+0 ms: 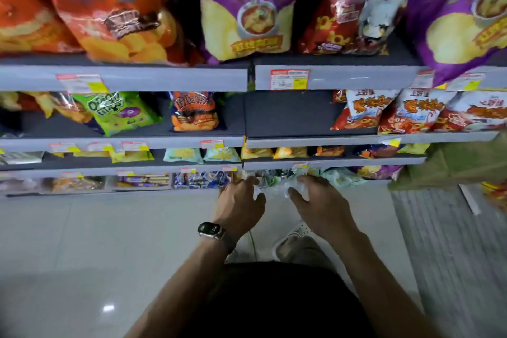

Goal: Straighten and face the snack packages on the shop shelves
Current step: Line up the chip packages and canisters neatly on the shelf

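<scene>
Down low, our left hand (238, 202) and right hand (319, 202) each grip an end of the clear packet (277, 187), lying sideways between them.

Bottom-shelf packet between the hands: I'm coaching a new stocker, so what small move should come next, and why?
Probably push the pale crinkly packet in onto the bottom shelf and stand it face out. It seems to jut past the shelf edge between the left hand and right hand; the grip is too blurred to judge.
</scene>
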`<state>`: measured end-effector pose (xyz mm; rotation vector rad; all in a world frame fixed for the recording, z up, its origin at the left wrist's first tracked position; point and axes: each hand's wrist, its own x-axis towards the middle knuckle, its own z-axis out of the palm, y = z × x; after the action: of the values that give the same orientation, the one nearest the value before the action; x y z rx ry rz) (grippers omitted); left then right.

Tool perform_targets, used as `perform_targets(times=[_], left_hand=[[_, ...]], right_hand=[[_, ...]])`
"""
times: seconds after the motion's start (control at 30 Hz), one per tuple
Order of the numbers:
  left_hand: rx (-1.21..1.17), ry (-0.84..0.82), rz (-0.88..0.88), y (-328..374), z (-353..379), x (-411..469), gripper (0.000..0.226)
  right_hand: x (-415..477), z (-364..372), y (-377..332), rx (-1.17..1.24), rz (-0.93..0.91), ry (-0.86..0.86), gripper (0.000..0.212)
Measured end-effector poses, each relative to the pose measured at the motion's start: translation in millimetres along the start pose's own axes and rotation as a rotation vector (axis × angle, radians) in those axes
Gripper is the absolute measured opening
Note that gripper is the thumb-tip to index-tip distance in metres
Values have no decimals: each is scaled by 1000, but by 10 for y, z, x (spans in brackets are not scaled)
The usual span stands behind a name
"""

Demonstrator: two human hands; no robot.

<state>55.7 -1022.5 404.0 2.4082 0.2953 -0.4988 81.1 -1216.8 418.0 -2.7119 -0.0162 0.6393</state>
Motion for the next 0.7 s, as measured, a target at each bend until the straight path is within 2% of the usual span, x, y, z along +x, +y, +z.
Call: perform_targets(times=[0.2,0.47,0.6,0.7], left_hand=[[-34,27,-83,-507,-124,-293,42],[19,190,-253,-865,-497,-390,41],[91,233,-344,-1021,-695,-379,41],[108,210,-379,-1055,-738,-356,42]], right_hand=[[-110,285,-561,-102,-192,-67,51],[179,520,-1315,-276,-425,-151,47],[368,546,-1581,-327,-497,-103,44],[438,586,-1712,-276,-552,-104,40]])
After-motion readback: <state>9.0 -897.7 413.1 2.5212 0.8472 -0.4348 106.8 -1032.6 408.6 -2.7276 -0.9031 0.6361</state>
